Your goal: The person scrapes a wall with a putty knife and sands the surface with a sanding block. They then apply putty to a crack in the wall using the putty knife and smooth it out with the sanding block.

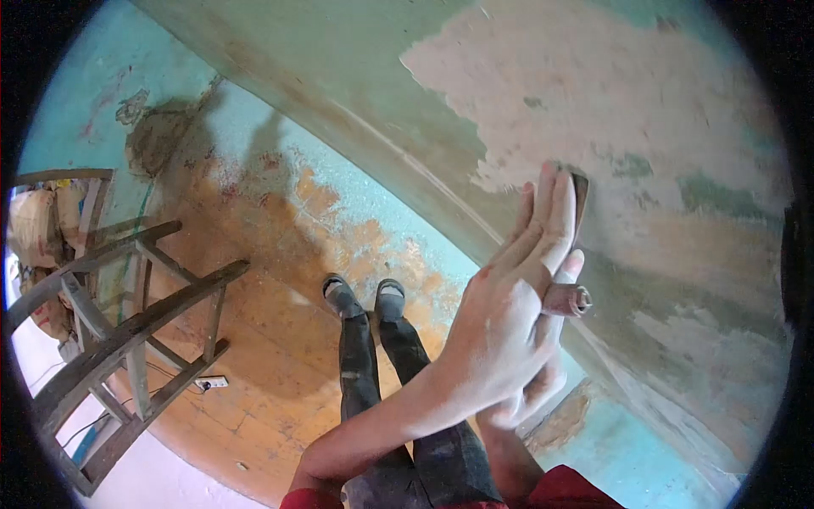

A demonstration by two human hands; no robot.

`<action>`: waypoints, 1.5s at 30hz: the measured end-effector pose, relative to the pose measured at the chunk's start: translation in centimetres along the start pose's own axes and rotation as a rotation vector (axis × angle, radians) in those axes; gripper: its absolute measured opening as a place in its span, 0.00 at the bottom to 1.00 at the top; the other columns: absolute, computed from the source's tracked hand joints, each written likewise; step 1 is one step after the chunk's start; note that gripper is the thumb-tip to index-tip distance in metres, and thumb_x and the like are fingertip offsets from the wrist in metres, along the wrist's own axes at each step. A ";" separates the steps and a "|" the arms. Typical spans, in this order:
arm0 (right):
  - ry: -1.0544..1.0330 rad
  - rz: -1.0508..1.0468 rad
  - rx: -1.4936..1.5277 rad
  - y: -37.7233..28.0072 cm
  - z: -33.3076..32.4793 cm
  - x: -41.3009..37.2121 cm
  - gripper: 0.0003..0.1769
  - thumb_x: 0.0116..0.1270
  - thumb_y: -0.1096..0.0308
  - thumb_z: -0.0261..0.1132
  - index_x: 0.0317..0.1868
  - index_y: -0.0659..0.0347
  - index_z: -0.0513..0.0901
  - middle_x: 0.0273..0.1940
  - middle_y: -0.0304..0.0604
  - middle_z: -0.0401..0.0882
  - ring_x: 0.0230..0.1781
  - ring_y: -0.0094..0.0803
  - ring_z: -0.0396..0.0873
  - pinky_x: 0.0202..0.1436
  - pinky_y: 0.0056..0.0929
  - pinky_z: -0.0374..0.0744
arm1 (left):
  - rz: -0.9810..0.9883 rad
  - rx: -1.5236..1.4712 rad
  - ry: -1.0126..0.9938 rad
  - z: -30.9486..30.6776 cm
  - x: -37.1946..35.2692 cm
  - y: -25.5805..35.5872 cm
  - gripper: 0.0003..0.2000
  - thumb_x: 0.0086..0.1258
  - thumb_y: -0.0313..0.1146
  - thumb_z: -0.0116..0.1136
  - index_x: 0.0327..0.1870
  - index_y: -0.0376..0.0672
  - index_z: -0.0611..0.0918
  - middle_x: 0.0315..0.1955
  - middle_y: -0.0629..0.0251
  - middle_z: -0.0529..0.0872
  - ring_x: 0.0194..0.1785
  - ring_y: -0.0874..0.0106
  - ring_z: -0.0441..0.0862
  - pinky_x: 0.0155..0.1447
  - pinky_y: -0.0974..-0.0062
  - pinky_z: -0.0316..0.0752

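My left hand (500, 318) is raised before the wall, with its long fingers straight and together. A dark, flat edge (580, 204) shows beside its fingertips. A brown rolled piece (566, 300), which looks like sandpaper, sticks out between my hands, its curled end toward the right. Mostly hidden behind the left hand, my right hand (543, 388) has its lower fingers bent. The hands lie close together around this material, and what is between the palms is covered. Pale dust coats both hands.
The green wall (339, 51) carries a large pale patch (551, 85) with ragged edges. A wooden ladder (136, 331) stands at the left, near sacks (38, 229). A power strip (212, 383) with a cord lies on the stained orange floor (254, 339), beyond my legs.
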State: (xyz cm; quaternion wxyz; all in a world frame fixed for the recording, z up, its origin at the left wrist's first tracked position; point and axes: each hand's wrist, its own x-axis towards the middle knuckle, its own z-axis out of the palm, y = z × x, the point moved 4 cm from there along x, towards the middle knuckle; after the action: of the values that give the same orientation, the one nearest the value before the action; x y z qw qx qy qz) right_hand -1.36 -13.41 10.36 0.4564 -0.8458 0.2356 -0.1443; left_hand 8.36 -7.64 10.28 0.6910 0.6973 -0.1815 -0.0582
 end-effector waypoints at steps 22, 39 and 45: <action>-0.117 0.038 0.058 0.7 -2.4 0.6 0.27 0.72 0.74 0.53 0.70 0.77 0.68 0.44 0.46 0.82 0.43 0.21 0.76 0.47 0.21 0.74 | -0.026 -0.054 0.031 1.0 -0.2 0.4 0.35 0.73 0.21 0.50 0.79 0.34 0.51 0.75 0.33 0.52 0.76 0.42 0.54 0.70 0.60 0.71; -0.118 0.073 -0.019 -2.0 -3.6 1.3 0.29 0.71 0.71 0.55 0.69 0.78 0.69 0.49 0.53 0.84 0.52 0.29 0.81 0.55 0.25 0.76 | 0.074 -0.026 -0.030 1.7 -0.1 2.2 0.42 0.62 0.13 0.52 0.79 0.33 0.48 0.74 0.28 0.49 0.73 0.35 0.56 0.68 0.59 0.75; 0.020 0.022 0.041 -2.4 -2.7 1.8 0.30 0.68 0.71 0.56 0.70 0.74 0.69 0.44 0.48 0.84 0.46 0.27 0.79 0.52 0.24 0.75 | -0.058 -0.274 -0.042 1.0 0.0 1.4 0.38 0.67 0.16 0.49 0.79 0.33 0.49 0.76 0.32 0.45 0.76 0.39 0.50 0.71 0.59 0.71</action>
State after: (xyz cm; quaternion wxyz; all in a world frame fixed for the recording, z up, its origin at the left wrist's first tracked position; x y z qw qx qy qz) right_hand -0.38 -15.12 13.88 0.4727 -0.8323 0.2463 -0.1524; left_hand 7.82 -8.53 11.64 0.7739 0.5999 -0.1660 -0.1169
